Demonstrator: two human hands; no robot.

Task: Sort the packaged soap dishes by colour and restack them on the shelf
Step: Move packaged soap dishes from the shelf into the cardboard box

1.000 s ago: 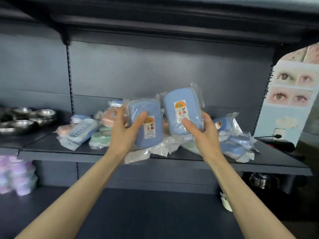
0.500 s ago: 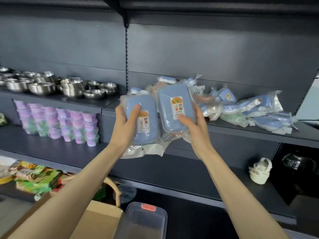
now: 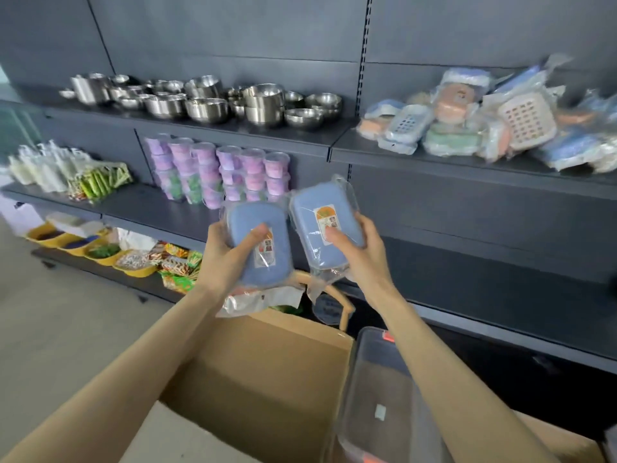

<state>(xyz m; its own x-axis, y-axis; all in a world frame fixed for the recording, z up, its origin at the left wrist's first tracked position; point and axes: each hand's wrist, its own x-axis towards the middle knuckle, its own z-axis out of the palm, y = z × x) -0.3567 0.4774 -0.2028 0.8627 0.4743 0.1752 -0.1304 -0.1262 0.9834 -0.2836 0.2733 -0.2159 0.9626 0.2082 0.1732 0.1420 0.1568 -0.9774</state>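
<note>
Blue plastic in clear wrap, twice over: two packaged soap dishes, one per hand, held up side by side in front of the dark shelving, lower than the shelf (image 3: 400, 155) and well apart from it.

Left soap dish (image 3: 257, 228) gripped by the left hand (image 3: 222, 259), thumb across the front at the top of the sticker, other fingers curled behind, loose end of the wrap hanging below the wrist. Right soap dish (image 3: 317, 212) gripped by the right hand (image 3: 359, 252) the same way, thumb on the lower part of its sticker, tilted, its wrap just beside its neighbour's. One sticker on each lid, white with an orange patch at the top; print too blurred to read.

Far right, on the shelf: a loose pile of wrapped soap dishes (image 3: 467, 128) in blue, green, orange-pink and cream, too jumbled and blurred to count. Left of the pile, on the same level: well over a dozen steel bowls (image 3: 207, 105) and pots. One level down: purple tubs (image 3: 233, 168) stacked in several columns, exact count unclear.

Near, below the hands: one open cardboard box (image 3: 267, 362) and, just to its right, one clear plastic bin (image 3: 377, 389) with an orange-red clip. Far left, near the floor: a row of yellow bowls (image 3: 100, 255), at least four, beside bright packets.
</note>
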